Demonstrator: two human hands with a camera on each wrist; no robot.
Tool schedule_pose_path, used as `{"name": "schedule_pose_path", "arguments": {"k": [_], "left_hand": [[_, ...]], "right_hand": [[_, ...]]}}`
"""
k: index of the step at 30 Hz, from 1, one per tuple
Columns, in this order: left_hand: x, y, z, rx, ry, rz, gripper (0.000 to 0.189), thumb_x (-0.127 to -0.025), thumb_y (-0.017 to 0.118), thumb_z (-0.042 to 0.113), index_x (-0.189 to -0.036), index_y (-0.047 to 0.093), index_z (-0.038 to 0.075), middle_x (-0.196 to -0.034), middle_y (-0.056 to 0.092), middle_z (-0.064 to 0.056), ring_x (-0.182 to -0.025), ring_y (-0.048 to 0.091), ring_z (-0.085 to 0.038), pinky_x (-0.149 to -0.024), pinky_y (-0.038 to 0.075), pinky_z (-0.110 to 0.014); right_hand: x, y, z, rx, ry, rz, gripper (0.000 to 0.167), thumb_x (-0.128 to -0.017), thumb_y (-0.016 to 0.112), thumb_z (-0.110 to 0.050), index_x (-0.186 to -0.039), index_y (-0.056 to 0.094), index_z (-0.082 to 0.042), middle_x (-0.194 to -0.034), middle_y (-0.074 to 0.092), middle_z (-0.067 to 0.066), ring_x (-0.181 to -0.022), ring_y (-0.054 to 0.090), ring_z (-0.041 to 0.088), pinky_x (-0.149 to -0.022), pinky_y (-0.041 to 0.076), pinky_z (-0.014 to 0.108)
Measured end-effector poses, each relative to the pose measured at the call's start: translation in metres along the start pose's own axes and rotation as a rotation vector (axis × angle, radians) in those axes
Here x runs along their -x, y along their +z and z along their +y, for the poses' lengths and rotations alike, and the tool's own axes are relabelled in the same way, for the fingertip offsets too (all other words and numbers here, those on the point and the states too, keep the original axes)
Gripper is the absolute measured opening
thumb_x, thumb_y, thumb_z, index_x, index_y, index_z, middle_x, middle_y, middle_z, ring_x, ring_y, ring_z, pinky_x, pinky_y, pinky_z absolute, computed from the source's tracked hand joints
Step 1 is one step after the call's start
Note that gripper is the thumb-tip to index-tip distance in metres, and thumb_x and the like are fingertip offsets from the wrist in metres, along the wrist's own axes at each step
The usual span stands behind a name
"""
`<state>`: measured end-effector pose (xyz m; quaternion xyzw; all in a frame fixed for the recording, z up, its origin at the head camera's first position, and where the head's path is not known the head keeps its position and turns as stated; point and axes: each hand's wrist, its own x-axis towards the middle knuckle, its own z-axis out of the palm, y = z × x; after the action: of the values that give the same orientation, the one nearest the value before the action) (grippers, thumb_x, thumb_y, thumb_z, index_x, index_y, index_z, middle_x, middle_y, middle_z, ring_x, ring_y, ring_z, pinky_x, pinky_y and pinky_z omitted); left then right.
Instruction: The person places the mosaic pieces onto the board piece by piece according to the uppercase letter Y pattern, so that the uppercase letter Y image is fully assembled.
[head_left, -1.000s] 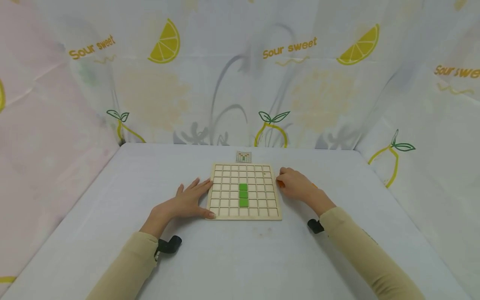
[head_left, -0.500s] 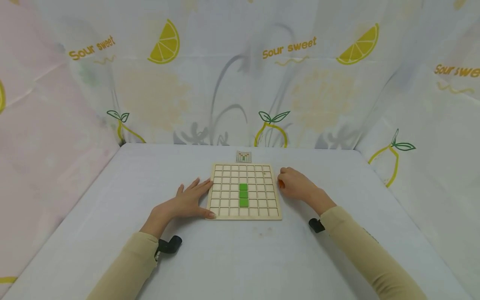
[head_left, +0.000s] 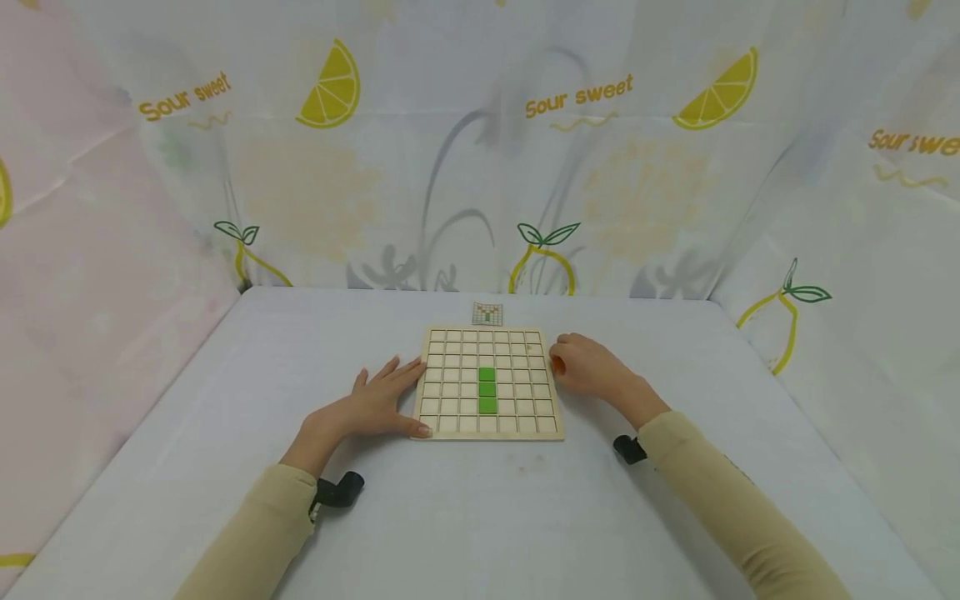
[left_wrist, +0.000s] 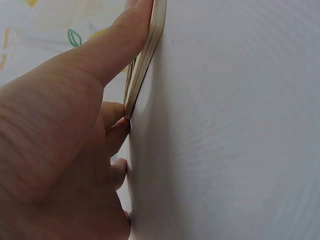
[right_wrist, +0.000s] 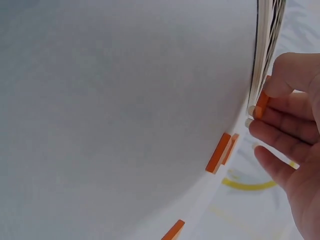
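Observation:
A square wooden grid board (head_left: 460,436) lies on the table, with three green tiles (head_left: 487,389) in one column of its cells. My left hand (head_left: 375,404) rests at the board's left side, fingers spread and thumb on the near left corner. In the left wrist view, the left thumb (left_wrist: 117,45) touches the board's edge. Just beside the board's right edge is my right hand (head_left: 588,367). The right wrist view shows it pinching an orange tile (right_wrist: 261,105) between thumb and fingers. The head view hides that tile.
Loose orange tiles (right_wrist: 218,153) lie on the table near the right hand, seen in the right wrist view; another orange tile (right_wrist: 173,231) lies apart from them. A small pattern card (head_left: 487,313) sits behind the board. Printed cloth walls (head_left: 450,167) surround the white table.
The right hand has shifted slightly left, toward the board's right edge. An orange bit seen beside that hand one second ago no longer shows in the head view. The left hand stays put.

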<state>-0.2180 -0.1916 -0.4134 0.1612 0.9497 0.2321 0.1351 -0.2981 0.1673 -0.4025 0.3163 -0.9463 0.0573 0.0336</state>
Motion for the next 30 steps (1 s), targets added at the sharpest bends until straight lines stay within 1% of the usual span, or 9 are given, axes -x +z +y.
{"name": "schedule_pose_path", "arguments": {"k": [4,9,14,20,25,30], "left_hand": [[0.000,0.000,-0.001,-0.006,0.004,0.002,0.112,-0.074,0.079,0.058,-0.160,0.021,0.014,-0.168,0.017,-0.007,-0.155,0.004,-0.040,-0.115,-0.004,-0.074],[-0.001,0.002,-0.004,-0.010,0.007,0.001,0.113,-0.074,0.079,0.060,-0.160,0.021,0.015,-0.168,0.017,-0.007,-0.156,0.003,-0.039,-0.115,-0.004,-0.074],[-0.002,0.003,-0.006,-0.011,0.002,-0.003,0.114,-0.073,0.078,0.061,-0.160,0.020,0.016,-0.168,0.016,-0.005,-0.156,0.001,-0.038,-0.116,-0.005,-0.073],[-0.003,0.004,-0.007,-0.011,0.002,-0.001,0.114,-0.073,0.078,0.062,-0.160,0.020,0.017,-0.168,0.016,-0.004,-0.156,0.002,-0.037,-0.116,-0.005,-0.073],[-0.004,0.005,-0.008,-0.016,0.001,0.000,0.114,-0.073,0.078,0.062,-0.160,0.020,0.017,-0.168,0.016,-0.004,-0.156,0.001,-0.037,-0.116,-0.005,-0.073],[-0.004,0.004,-0.008,-0.024,0.004,0.006,0.115,-0.073,0.078,0.063,-0.160,0.020,0.016,-0.168,0.016,-0.004,-0.156,0.002,-0.039,-0.115,-0.005,-0.075]], "right_hand": [[-0.004,0.001,-0.002,-0.030,-0.018,0.016,0.006,-0.084,0.064,-0.007,-0.088,0.068,-0.008,-0.080,0.054,0.000,-0.075,0.047,0.016,-0.069,0.041,0.028],[-0.010,0.005,-0.004,-0.083,-0.037,0.041,0.013,-0.084,0.064,-0.007,-0.095,0.070,-0.005,-0.084,0.059,0.002,-0.077,0.049,0.016,-0.071,0.044,0.029],[-0.016,0.009,-0.008,-0.143,-0.048,0.052,0.016,-0.083,0.063,-0.007,-0.097,0.070,-0.005,-0.088,0.060,0.002,-0.079,0.050,0.016,-0.072,0.044,0.030],[-0.022,0.010,-0.013,-0.182,-0.044,0.066,0.021,-0.081,0.064,-0.010,-0.100,0.070,-0.003,-0.089,0.061,0.003,-0.081,0.051,0.017,-0.074,0.045,0.030],[-0.025,0.008,-0.019,-0.196,-0.048,0.063,0.017,-0.084,0.064,-0.010,-0.099,0.070,-0.005,-0.088,0.060,0.002,-0.081,0.050,0.017,-0.073,0.045,0.030],[-0.031,0.008,-0.022,-0.203,-0.079,0.079,0.009,-0.086,0.064,-0.010,-0.093,0.068,-0.007,-0.083,0.057,0.001,-0.076,0.049,0.016,-0.068,0.043,0.028]]}}
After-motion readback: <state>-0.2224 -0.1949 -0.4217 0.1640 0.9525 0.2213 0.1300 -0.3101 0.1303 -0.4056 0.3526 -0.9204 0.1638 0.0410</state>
